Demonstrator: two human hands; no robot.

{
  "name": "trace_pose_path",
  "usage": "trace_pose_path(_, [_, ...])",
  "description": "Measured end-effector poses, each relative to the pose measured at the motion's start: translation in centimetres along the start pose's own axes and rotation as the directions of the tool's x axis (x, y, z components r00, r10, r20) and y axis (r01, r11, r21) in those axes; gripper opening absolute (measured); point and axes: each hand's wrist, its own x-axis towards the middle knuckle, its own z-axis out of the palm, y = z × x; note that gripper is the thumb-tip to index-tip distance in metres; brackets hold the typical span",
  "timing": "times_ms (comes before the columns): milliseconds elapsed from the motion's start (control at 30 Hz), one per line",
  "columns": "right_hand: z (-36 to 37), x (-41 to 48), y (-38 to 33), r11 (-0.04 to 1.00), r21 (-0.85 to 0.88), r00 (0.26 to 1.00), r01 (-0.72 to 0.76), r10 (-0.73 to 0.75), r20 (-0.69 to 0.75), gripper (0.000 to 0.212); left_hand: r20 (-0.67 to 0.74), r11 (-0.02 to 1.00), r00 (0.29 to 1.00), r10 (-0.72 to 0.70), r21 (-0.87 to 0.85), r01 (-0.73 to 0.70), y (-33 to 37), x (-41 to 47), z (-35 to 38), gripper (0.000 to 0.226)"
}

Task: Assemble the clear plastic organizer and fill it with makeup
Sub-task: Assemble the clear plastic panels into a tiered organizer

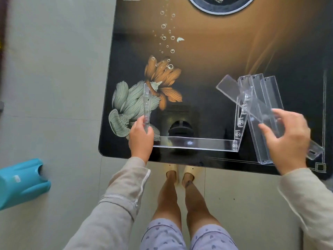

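A partly joined clear plastic organizer frame (194,144) stands near the table's front edge: a long bottom tray with an upright side panel at each end. My left hand (141,139) grips the left side panel (147,105) near its lower end. My right hand (288,139) holds a clear tray piece (252,102) slanted above the right side panel (241,112). Under it lie a few more clear tray pieces (270,91) side by side. No makeup is in view.
The glossy black table (207,51) with a flower print ends just in front of the frame. A round dark inset (221,6) sits at the far edge. A blue plastic stool (21,181) stands on the tiled floor at left. My legs and slippers are below the table edge.
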Motion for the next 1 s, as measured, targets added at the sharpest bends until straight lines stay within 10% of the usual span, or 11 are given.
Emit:
trace_pose_path(233, [5.3, -2.5, -9.1, 0.946, 0.041, 0.885, 0.321, -0.315, 0.344, 0.042, 0.026, 0.996, 0.999, -0.033, -0.085, 0.035, 0.0, -0.1, -0.7, 0.035])
trace_pose_path(1000, [7.4, -0.1, -9.6, 0.966, 0.004, 0.868, 0.258, -0.234, 0.439, 0.041, 0.062, 0.992, 0.998, 0.024, -0.124, -0.016, -0.7, 1.2, -1.0, 0.034])
